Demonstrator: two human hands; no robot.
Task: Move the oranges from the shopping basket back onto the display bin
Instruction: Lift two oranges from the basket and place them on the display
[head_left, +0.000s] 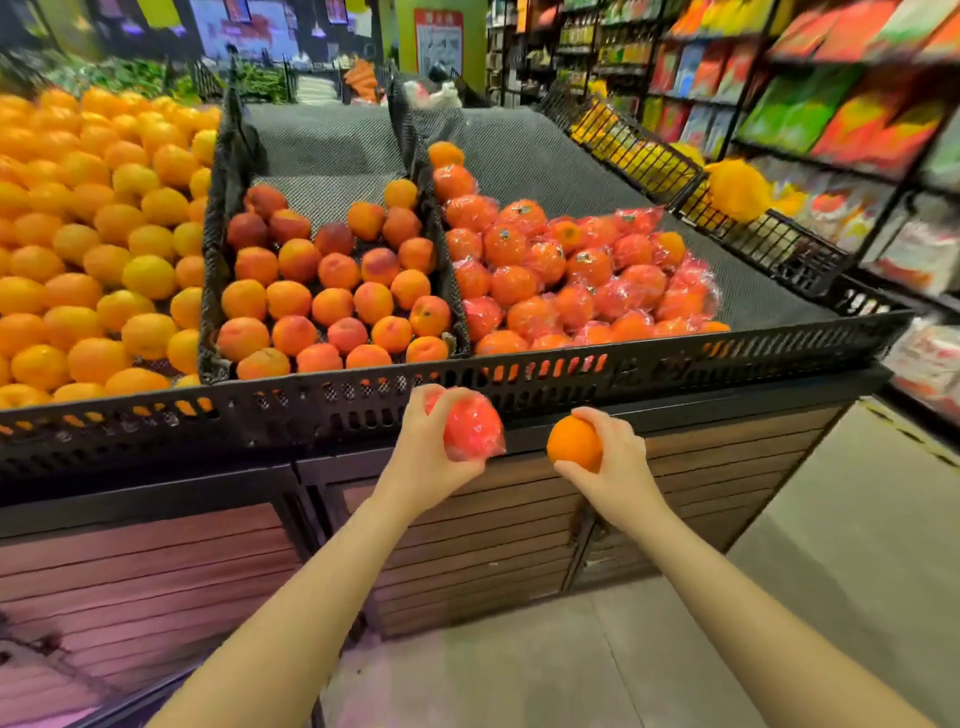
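Two oranges in hand, both held low in front of the stand, below the black perforated rim (649, 371) of the display bin.

Wrapped orange (472, 426), in red film: left hand (421, 457) curls round it from below and the left, fingers over the top. It sits just under the rim, close to the divider between the middle and right compartments.

Bare orange (574, 444): right hand (613, 462) cups it from the right, thumb on top. A little lower and further right than the other.

Right compartment holds the matching pile of film-wrapped oranges (566, 275); it lies up and forward of both hands, over the rim. Right hand looks nearer its open front corner. Round fruit, no long axis to mind.

Middle compartment: peaches (332, 291). Left: yellow-orange fruit (93, 249).

Shopping basket not in view.
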